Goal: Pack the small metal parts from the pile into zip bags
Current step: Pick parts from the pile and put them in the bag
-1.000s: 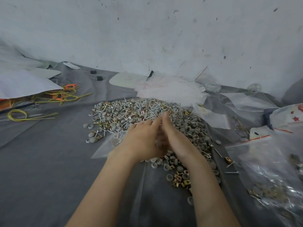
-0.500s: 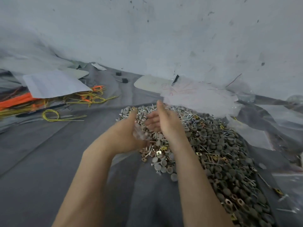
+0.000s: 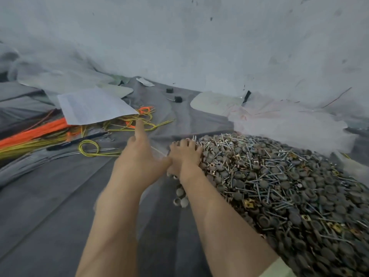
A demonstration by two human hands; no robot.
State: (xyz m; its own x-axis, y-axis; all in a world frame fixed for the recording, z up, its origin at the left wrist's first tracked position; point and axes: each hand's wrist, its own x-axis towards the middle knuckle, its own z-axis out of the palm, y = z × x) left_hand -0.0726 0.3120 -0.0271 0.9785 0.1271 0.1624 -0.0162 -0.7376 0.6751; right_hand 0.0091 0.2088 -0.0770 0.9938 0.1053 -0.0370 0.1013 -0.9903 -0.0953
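Note:
A big pile of small metal parts (image 3: 279, 186), screws, dark round caps and brass pieces, covers the grey cloth on the right. My right hand (image 3: 184, 154) lies on the pile's left edge with its fingers curled over parts. My left hand (image 3: 139, 154) is just left of it, index finger straight and pointing away, thumb touching my right hand. A faint clear zip bag (image 3: 154, 193) seems to hang below my left hand between my forearms; its outline is blurred. A few loose grey caps (image 3: 180, 198) lie beside my right wrist.
Left of the hands are a white paper sheet (image 3: 93, 106), orange and yellow wires (image 3: 40, 132) and a yellow wire loop (image 3: 88, 147). Two small black caps (image 3: 177, 99) sit farther back. Crumpled clear plastic (image 3: 289, 120) lies behind the pile against the wall.
My view has swung left and closer, so the pile now fills the right side. Both hands moved to the pile's left edge; my right hand turned palm down onto the parts.

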